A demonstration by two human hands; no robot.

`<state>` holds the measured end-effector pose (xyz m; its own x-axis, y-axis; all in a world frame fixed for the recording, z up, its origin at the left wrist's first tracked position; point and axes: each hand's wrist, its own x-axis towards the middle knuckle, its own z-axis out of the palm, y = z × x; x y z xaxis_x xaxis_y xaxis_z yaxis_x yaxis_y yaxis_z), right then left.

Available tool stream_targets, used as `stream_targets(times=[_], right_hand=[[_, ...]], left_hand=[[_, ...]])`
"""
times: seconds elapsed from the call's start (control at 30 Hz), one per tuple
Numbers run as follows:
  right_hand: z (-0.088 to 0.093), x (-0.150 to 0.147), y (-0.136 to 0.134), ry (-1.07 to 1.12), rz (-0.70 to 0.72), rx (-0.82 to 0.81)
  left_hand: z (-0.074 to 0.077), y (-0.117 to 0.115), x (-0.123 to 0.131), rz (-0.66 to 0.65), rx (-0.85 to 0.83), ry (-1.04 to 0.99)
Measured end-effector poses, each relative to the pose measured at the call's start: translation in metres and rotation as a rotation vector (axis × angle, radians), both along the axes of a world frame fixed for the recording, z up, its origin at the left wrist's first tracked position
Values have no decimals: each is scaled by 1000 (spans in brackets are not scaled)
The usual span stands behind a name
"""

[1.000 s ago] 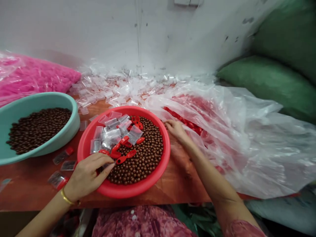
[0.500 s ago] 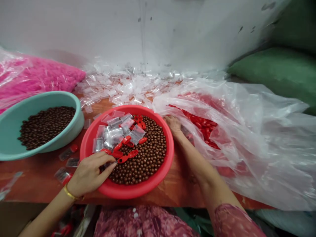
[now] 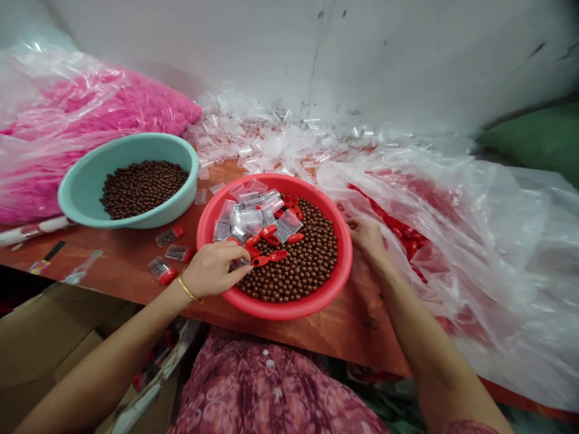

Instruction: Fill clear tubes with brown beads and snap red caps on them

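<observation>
A red basin (image 3: 289, 310) holds brown chocolate-like balls (image 3: 312, 259), small clear plastic boxes (image 3: 246, 223) and red spoon-shaped plastic pieces (image 3: 271, 258). My left hand (image 3: 217, 268) reaches over its left rim, thumb and fingers closed on a clear plastic box (image 3: 239, 263) just above the balls. Fingers partly cover that box. Outside the right rim, my right hand (image 3: 367, 238) has its fingers curled together beside the open plastic bag; what they hold, if anything, is hidden. Red plastic pieces (image 3: 409, 241) show inside that clear bag (image 3: 479, 241).
A turquoise basin (image 3: 181, 205) of brown balls stands at left, with several filled, red-capped boxes (image 3: 161, 269) near it. Clear boxes (image 3: 280, 141) are heaped along the wall. Behind lies a bag of pink pieces (image 3: 136, 96). A cardboard box (image 3: 54, 337) sits below the table edge.
The view has swung left and the scene appears shifted right. My left hand keeps the clear box at the balls. My right hand stays beside the basin's right rim, fingers more curled.
</observation>
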<state>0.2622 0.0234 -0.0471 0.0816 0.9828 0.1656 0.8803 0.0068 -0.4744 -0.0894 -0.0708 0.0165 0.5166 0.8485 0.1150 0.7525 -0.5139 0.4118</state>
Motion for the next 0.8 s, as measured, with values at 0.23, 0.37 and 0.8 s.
stream_targets(times=[0.23, 0.37, 0.8], right_hand=[[63, -53, -23, 170, 157, 150], [82, -101, -27, -173, 285, 10], [84, -148, -55, 373, 486, 97]], left_hand=[[6, 1, 6, 70, -84, 119], [4, 1, 6, 63, -29, 155], [14, 3, 36, 265, -203, -683]])
